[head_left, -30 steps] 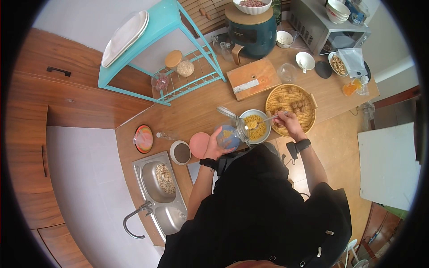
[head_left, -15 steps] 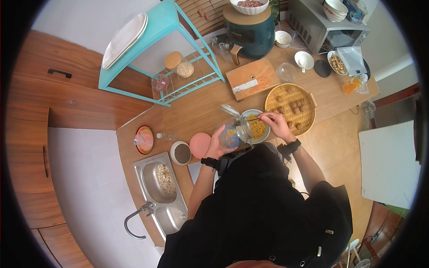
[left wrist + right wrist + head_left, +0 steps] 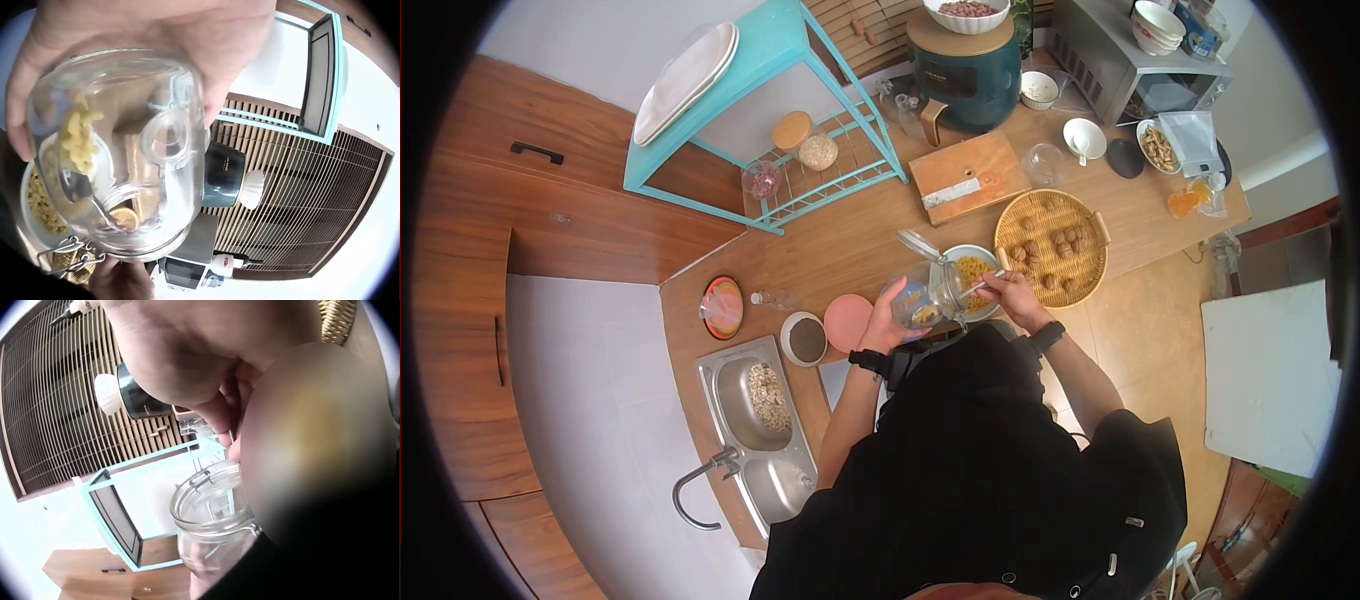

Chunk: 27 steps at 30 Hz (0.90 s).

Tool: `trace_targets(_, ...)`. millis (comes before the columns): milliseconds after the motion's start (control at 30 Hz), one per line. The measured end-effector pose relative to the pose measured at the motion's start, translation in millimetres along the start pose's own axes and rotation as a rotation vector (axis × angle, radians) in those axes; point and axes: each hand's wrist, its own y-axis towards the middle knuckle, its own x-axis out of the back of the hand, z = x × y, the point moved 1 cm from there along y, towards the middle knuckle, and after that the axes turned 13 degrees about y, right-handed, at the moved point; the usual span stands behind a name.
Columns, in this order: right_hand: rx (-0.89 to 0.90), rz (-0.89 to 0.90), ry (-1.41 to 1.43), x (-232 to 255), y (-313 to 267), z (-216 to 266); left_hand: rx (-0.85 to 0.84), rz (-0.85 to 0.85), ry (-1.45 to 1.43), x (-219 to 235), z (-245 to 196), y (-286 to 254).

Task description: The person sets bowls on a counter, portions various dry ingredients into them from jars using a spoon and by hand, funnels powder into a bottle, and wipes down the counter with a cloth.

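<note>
A clear glass jar (image 3: 941,292) with a hinged lid lies tilted in my left hand (image 3: 887,318), its mouth toward my right hand (image 3: 1014,298). In the left wrist view my left hand (image 3: 144,28) grips the jar (image 3: 169,206) around its side; yellow pasta (image 3: 80,137) and a spoon's bowl (image 3: 76,186) show inside. My right hand (image 3: 187,356) pinches the spoon handle near the jar's mouth (image 3: 212,500). Below and beside the jar is a white bowl of yellow pasta (image 3: 973,268).
A wicker tray (image 3: 1090,275) with walnuts stands right of the bowl. Left are a pink plate (image 3: 848,322), a bowl of dark grains (image 3: 805,341) and the sink (image 3: 745,390). Behind are a wooden board (image 3: 970,175) and a glass container (image 3: 1043,163).
My right hand has moved left and down from over the pasta bowl, bringing the spoon into the jar. My left hand still holds the jar in nearly the same place.
</note>
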Motion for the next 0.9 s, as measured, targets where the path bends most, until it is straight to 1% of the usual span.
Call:
trace_targets(33, 0.018, -0.007, 0.062, 1.7, -2.4, 3.5, -0.002, 0.002, -0.003, -1.9, 0.8, -0.2)
trace_targets(67, 0.034, -0.014, 0.124, 3.2, -4.4, 6.6, 0.005, -0.037, 0.005, -2.5, 1.8, -1.2)
trace_targets(100, 0.032, -0.012, 0.122, 6.3, -5.1, 9.7, 0.012, -0.078, 0.013, -2.3, 2.7, -2.7)
trace_targets(167, 0.124, -0.051, 0.099, 16.8, -6.2, 21.1, 0.011, -0.071, 0.0, 3.6, 6.2, 0.7)
trace_targets(233, 0.14, -0.034, 0.073, 28.5, -9.0, 34.9, 0.01, -0.064, -0.012, 8.2, 9.3, 3.7)
trace_targets(300, 0.219, -0.079, 0.016, 40.1, -11.9, 47.6, 0.009, -0.08, -0.02, 11.9, 10.8, 3.8)
trace_targets(333, 0.264, -0.1, -0.072, 41.3, -14.2, 55.2, 0.008, -0.079, -0.021, 10.6, 9.6, 0.1)
trace_targets(367, 0.265, -0.1, -0.073, 40.4, -16.3, 58.1, 0.002, -0.083, -0.01, 9.3, 8.0, -3.7)
trace_targets(433, 0.453, -0.036, -0.475, 33.9, -23.8, 67.1, -0.004, -0.085, 0.0, 8.4, 6.5, -4.5)
trace_targets(467, 0.451, -0.035, -0.474, 20.9, -32.4, 74.5, -0.006, -0.095, 0.012, 11.0, 7.4, -2.3)
trace_targets(533, 0.452, 0.008, -0.646, -5.4, -46.1, 85.0, -0.007, -0.104, 0.024, 13.0, 8.2, 0.2)
trace_targets(567, 0.452, 0.007, -0.646, -9.9, -45.1, 84.0, 0.002, -0.105, 0.013, 12.0, 7.7, 1.0)
trace_targets(633, 0.332, 0.102, -0.555, -18.7, -42.8, 80.5, 0.011, -0.105, 0.005, 9.8, 7.7, 1.2)
trace_targets(667, 0.334, 0.101, -0.554, -20.9, -38.2, 73.9, 0.017, -0.101, -0.009, 7.2, 7.6, 1.1)
trace_targets(733, 0.433, 0.182, -0.539, -21.4, -21.2, 52.5, 0.02, -0.098, -0.024, 1.4, 6.1, -0.4)
trace_targets(800, 0.449, 0.188, -0.535, -24.2, -10.6, 36.5, 0.011, -0.057, -0.001, -6.5, 4.3, -6.3)
trace_targets(833, 0.466, 0.194, -0.531, -24.8, -7.2, 30.8, 0.01, -0.059, -0.004, -11.9, 3.2, -11.2)
trace_targets(867, 0.429, 0.213, -0.53, -25.1, -5.4, 27.3, -0.005, -0.08, 0.008, -18.5, 0.8, -17.2)
trace_targets(900, 0.427, 0.216, -0.531, -21.8, -2.3, 22.8, -0.02, -0.101, 0.021, -21.9, -1.0, -20.7)
